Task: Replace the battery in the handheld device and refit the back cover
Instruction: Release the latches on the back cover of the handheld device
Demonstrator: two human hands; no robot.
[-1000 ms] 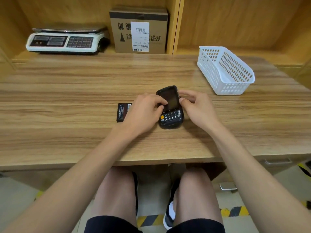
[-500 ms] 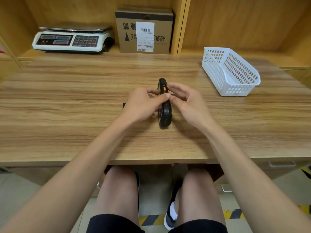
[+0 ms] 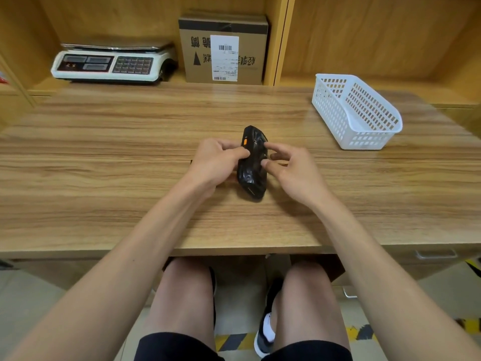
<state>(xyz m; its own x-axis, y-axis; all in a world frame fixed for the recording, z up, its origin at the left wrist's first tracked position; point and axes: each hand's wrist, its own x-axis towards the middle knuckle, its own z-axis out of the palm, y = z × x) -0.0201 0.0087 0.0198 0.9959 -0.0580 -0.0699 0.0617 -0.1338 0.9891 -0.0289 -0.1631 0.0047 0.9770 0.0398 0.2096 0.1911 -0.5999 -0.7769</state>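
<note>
The black handheld device [image 3: 252,175] rests on the wooden table [image 3: 130,165] at its middle, turned so its back cover faces up and right, an orange side button showing. My left hand [image 3: 217,162] grips its left side with thumb and fingers. My right hand [image 3: 289,169] touches the back with its fingertips, fingers spread. The spare battery is almost wholly hidden behind my left hand; only a dark sliver [image 3: 191,162] shows.
A white plastic basket [image 3: 356,113] stands at the right of the table. On the shelf behind sit a weighing scale [image 3: 112,62] and a cardboard box [image 3: 223,48]. My knees are under the table's front edge.
The device has been rolled from screen-up, through standing on its edge, to back-up. Both hands stayed on it. The battery at the left went out of sight behind my left hand.
</note>
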